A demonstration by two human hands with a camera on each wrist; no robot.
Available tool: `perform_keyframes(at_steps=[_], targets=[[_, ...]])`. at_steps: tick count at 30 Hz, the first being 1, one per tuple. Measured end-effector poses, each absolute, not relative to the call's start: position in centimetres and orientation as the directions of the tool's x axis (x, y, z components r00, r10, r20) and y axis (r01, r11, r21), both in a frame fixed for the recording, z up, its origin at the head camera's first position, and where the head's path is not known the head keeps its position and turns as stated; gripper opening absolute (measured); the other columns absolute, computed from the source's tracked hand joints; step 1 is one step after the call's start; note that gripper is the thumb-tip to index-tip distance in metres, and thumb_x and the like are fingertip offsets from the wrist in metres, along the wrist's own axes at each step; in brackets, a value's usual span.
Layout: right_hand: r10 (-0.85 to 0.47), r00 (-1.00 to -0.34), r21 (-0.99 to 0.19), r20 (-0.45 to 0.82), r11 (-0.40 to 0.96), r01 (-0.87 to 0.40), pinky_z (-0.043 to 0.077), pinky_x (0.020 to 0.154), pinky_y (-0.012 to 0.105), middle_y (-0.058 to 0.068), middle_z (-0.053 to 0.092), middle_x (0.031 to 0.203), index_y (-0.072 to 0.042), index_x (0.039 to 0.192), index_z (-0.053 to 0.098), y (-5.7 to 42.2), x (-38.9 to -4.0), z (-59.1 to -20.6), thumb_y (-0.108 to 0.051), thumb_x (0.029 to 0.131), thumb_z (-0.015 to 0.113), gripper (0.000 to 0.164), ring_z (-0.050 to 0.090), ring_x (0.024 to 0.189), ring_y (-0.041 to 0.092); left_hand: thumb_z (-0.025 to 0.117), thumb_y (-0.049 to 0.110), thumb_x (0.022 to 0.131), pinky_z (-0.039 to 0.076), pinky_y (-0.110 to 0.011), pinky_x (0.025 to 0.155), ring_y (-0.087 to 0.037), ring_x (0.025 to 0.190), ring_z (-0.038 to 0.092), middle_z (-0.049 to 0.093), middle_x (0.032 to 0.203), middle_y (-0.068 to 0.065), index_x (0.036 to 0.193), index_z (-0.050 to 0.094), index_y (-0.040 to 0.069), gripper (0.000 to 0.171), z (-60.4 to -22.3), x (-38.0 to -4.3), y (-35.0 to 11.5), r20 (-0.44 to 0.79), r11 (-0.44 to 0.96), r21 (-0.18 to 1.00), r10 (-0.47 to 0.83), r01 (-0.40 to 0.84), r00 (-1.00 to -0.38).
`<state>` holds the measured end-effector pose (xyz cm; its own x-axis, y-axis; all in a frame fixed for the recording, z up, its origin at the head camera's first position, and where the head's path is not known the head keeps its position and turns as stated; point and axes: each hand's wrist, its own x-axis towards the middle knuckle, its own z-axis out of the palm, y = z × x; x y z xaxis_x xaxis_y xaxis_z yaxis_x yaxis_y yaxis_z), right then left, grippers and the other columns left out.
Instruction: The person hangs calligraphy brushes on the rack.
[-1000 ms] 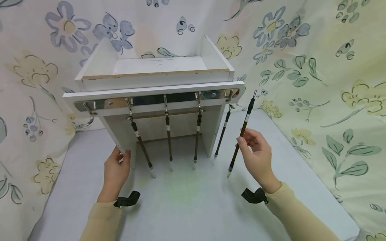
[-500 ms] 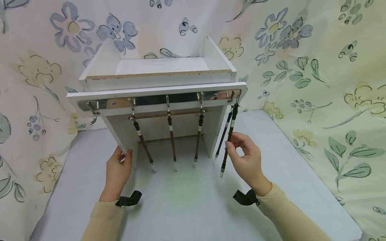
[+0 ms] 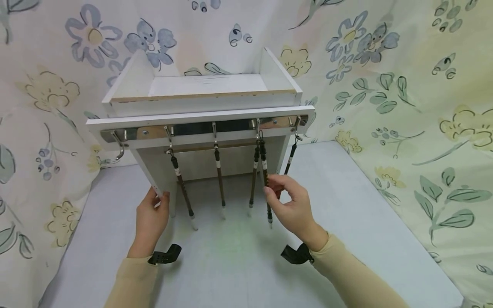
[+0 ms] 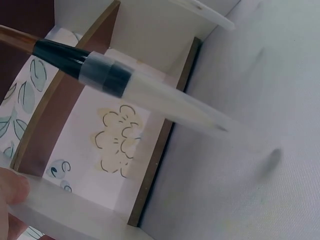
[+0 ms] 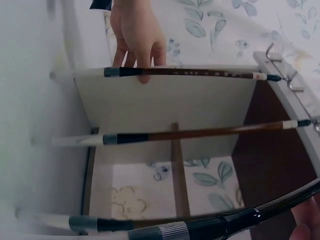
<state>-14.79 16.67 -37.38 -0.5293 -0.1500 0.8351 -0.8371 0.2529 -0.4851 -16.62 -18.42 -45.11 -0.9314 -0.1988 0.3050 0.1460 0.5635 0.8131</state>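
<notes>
My right hand (image 3: 294, 207) pinches a writing brush (image 3: 264, 164) by the middle of its brown handle, tip down. The brush stands nearly upright in front of the white rack (image 3: 200, 113), its loop near the fourth hook (image 3: 257, 125). Just left of it, another brush (image 3: 253, 179) hangs from that hook; one more (image 3: 291, 158), partly hidden by my hand, hangs on the right-end hook. My left hand (image 3: 151, 218) grips the front edge of the rack's left side panel (image 3: 152, 173). In the right wrist view, the held brush (image 5: 215, 227) crosses the bottom.
Brushes also hang from the second hook (image 3: 168, 132) and middle hook (image 3: 214, 130). The left-end hook (image 3: 117, 145) carries no brush. An open tray-like shelf (image 3: 206, 83) tops the rack. Floral cloth (image 3: 385, 64) covers the walls behind the white table (image 3: 231, 269).
My right hand has carried the brush leftward, from beyond the rack's right end, past the right-end hook, to beside the fourth hook. My left hand has kept its grip on the panel.
</notes>
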Motion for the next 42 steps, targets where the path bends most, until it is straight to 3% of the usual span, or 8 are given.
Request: perform_keyframes(at_steps=[23, 42], targets=[[-0.366, -0.531, -0.512, 0.764, 0.157, -0.844, 0.053, 0.058, 0.032, -0.002, 0.063, 0.089, -0.008, 0.117, 0.065, 10.2, -14.2, -37.6, -0.005, 0.09, 0.065, 0.028, 0.056, 0.079, 0.009, 0.05, 0.021, 0.102, 0.053, -0.052, 0.082, -0.042, 0.116, 0.056, 0.051, 0.138, -0.02, 0.144, 0.045, 0.012, 0.044, -45.0, -16.6, -18.4, 0.308, 0.568, 0.81, -0.194, 0.149, -0.932], [-0.495, -0.561, -0.501, 0.663, 0.263, -0.824, 0.046, 0.067, 0.01, -0.009, 0.059, 0.088, -0.015, 0.12, 0.067, 4.1, -14.1, -35.6, -0.017, 0.094, 0.065, 0.026, 0.052, 0.078, 0.001, 0.049, 0.023, 0.102, 0.053, -0.053, 0.084, -0.044, 0.116, 0.055, 0.052, 0.138, -0.017, 0.14, 0.049, 0.013, 0.04, -45.2, -16.7, -18.6, 0.299, 0.583, 0.802, -0.209, 0.127, -0.931]])
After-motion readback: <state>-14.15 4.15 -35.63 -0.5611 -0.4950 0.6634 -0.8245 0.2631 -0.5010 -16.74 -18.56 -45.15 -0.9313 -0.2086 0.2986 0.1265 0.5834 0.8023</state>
